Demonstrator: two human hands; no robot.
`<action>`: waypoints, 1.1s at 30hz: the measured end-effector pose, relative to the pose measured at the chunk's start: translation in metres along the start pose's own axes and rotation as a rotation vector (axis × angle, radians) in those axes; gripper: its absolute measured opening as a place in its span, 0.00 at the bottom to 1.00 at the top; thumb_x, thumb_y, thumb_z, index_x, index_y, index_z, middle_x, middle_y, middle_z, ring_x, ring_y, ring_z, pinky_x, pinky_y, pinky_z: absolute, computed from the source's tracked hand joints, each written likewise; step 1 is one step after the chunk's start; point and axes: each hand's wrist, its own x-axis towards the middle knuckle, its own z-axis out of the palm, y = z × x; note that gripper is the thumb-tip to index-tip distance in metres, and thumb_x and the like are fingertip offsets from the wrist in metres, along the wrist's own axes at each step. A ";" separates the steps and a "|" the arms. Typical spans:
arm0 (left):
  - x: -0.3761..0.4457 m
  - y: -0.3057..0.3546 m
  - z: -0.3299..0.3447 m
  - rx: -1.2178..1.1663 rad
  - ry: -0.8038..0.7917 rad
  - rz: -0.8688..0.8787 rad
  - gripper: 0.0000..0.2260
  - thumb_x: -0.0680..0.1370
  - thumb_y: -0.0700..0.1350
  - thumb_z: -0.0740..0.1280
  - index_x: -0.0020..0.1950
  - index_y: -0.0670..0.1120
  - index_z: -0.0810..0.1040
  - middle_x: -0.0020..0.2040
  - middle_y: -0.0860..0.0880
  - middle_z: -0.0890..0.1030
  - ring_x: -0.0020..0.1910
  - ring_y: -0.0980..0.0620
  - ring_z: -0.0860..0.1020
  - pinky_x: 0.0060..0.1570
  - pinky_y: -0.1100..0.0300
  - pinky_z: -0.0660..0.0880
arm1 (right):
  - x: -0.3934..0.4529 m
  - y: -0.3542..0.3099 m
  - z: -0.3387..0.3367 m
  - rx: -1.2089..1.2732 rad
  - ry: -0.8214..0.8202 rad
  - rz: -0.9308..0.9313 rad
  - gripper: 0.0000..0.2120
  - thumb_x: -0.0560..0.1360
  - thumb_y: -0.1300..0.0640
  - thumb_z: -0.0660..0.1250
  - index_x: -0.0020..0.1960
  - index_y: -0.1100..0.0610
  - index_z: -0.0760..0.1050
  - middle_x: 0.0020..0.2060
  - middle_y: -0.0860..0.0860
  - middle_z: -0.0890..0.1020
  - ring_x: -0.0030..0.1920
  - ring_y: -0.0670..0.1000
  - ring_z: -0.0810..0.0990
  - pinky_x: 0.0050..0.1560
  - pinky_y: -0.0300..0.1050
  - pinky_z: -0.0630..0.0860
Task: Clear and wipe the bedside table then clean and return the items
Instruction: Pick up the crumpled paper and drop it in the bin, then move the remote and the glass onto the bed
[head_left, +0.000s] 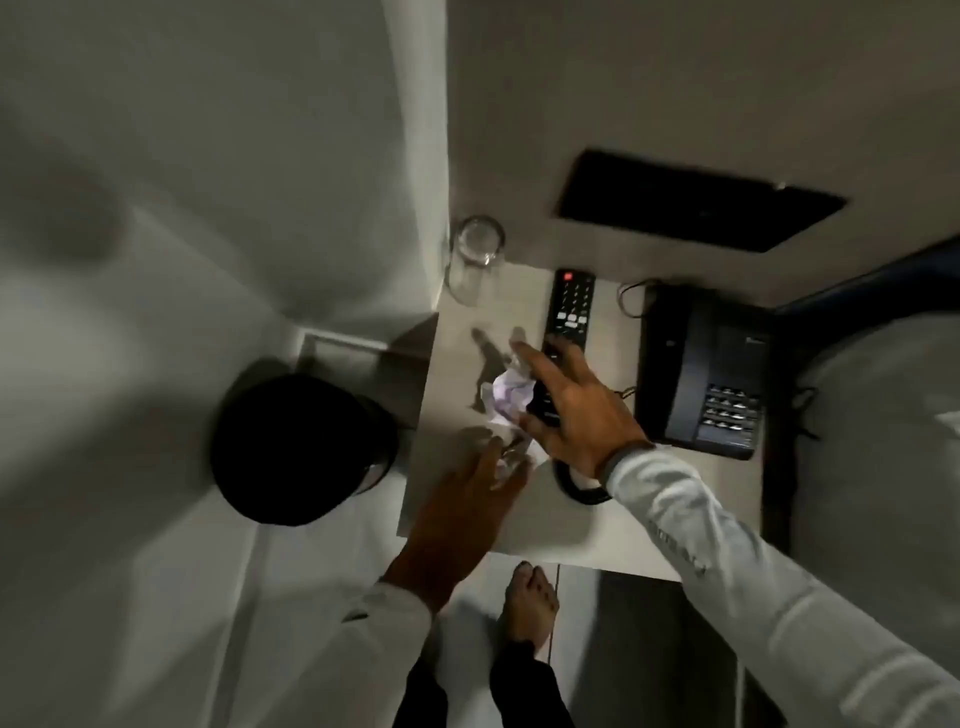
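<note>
The right hand has its fingers spread wide and unclenched, reaching down over the lower end of the black remote control; its forefinger and thumb bracket a crumpled paper, which lies on the table just left of the remote and touches or nearly touches those fingertips; whether they have pinched it yet cannot be told. The left hand is lower, fingers loosely extended toward a second, blurred scrap of crumpled paper at its fingertips, not clearly gripping it. Outward on the bedside table, an empty drinking glass stands in the far left corner; a black telephone sits to the right, its cord running under the right wrist; a dark round bin stands on the floor just left of the table.
</note>
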 end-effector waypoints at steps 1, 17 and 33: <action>0.006 -0.011 0.013 -0.040 0.018 0.008 0.24 0.71 0.40 0.71 0.67 0.46 0.78 0.65 0.38 0.81 0.57 0.39 0.83 0.44 0.49 0.84 | 0.018 0.000 0.013 -0.045 -0.055 -0.047 0.39 0.75 0.42 0.69 0.79 0.40 0.53 0.78 0.57 0.57 0.69 0.64 0.73 0.60 0.60 0.79; -0.096 -0.218 -0.028 -0.103 0.098 -0.824 0.22 0.76 0.47 0.72 0.67 0.42 0.74 0.61 0.39 0.75 0.61 0.36 0.74 0.50 0.42 0.77 | 0.051 -0.072 0.093 0.359 0.286 0.116 0.09 0.67 0.54 0.80 0.45 0.54 0.83 0.45 0.52 0.83 0.44 0.50 0.83 0.48 0.46 0.81; 0.004 -0.084 -0.124 0.294 0.453 0.158 0.13 0.75 0.36 0.68 0.59 0.44 0.79 0.57 0.41 0.79 0.55 0.39 0.78 0.53 0.45 0.77 | 0.023 -0.018 0.053 0.065 0.620 0.509 0.31 0.69 0.50 0.72 0.68 0.60 0.69 0.62 0.62 0.74 0.60 0.66 0.72 0.59 0.60 0.73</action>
